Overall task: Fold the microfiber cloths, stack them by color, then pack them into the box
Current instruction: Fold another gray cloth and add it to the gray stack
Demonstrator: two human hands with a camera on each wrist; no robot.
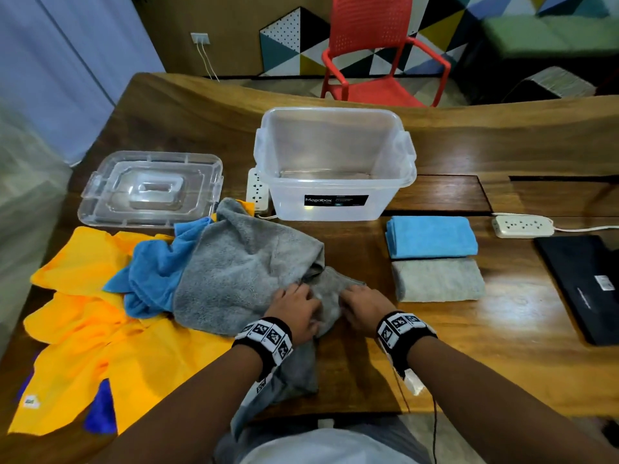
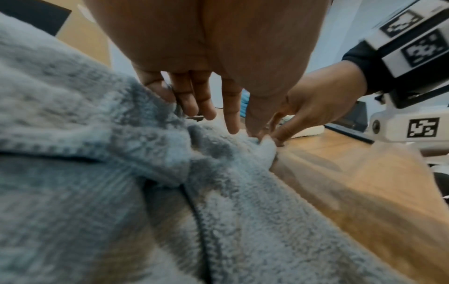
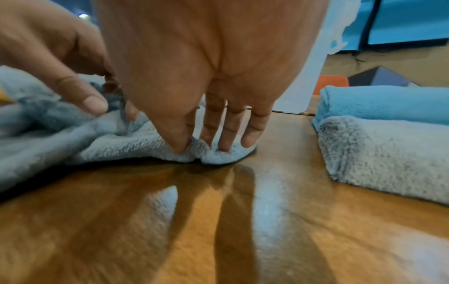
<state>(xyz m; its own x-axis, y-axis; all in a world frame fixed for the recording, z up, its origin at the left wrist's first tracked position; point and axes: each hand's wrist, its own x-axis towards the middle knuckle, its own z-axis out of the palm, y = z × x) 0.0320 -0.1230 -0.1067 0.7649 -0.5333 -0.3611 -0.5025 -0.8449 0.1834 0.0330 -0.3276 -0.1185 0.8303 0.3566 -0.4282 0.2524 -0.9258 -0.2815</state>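
Observation:
A loose grey cloth [image 1: 241, 272] lies spread in the middle of the wooden table [image 1: 351, 363], one end hanging over the near edge. My left hand [image 1: 294, 309] lies on its near right part, thumb and forefinger pinching a fold. My right hand [image 1: 360, 306] pinches the cloth's right corner [image 3: 213, 155] against the table between thumb and fingers. A folded blue cloth [image 1: 432, 236] and a folded grey cloth [image 1: 438, 279] lie side by side to the right. The clear box [image 1: 335, 162] stands open behind with nothing inside.
The box lid [image 1: 150, 189] lies at the back left. Yellow cloths [image 1: 83, 313], a crumpled blue cloth [image 1: 157, 269] and a dark blue cloth [image 1: 100, 410] cover the left side. Two power strips [image 1: 522, 226] and a black laptop [image 1: 582, 286] sit nearby. A red chair [image 1: 378, 51] stands beyond the table.

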